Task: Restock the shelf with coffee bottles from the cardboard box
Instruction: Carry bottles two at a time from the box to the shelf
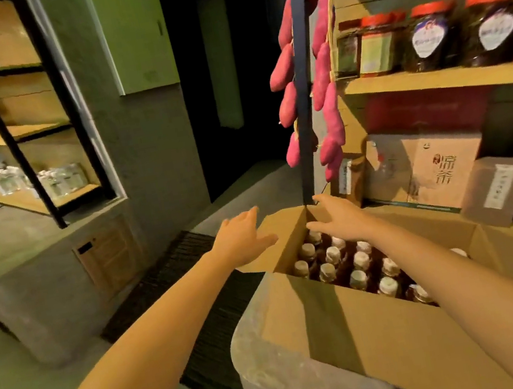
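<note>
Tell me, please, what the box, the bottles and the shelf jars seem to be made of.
Box: matte brown cardboard, with creased flaps and raw edges. Bottles: clear, glass or plastic, unclear which; amber contents show through, pale caps. Jars: glossy and clear, probably plastic, with red lids.

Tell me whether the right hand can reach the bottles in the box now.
Probably yes. The right hand hovers open above the far end of the cardboard box, which is open on top, and the bottles stand uncovered just below it.

Dim warm indoor light, black doorway [228, 73] beyond, wide-angle bending at edges, soft blur on shelves [446, 79].
</note>
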{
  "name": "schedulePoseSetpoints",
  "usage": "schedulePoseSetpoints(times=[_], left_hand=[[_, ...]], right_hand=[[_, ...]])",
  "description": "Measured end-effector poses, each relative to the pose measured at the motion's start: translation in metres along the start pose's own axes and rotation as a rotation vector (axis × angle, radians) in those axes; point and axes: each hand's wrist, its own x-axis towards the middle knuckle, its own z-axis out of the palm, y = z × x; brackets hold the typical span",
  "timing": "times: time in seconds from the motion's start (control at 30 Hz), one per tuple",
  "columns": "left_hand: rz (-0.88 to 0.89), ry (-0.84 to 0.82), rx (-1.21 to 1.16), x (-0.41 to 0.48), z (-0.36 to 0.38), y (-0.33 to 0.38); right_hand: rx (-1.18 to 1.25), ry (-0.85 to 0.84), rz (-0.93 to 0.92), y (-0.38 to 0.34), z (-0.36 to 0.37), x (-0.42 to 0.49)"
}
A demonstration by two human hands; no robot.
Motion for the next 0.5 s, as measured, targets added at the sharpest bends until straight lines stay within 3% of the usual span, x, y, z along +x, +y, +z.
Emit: schedulePoseSetpoints(times=[0.17,0.3,0.5], left_hand=[[0.103,-0.072,-0.089,0.07,0.035,0.02],[0.231,-0.029,-0.086,0.109,0.062,0.032],[0.216,-0.293,-0.449,0.139,0.112,0.064]], right_hand=[[0.093,0.081,0.246,0.041,0.006,0.025],[0.121,0.16,0.429,0.076,0.012,0.027],[0.182,0.236,0.668,0.114,0.027,0.024]])
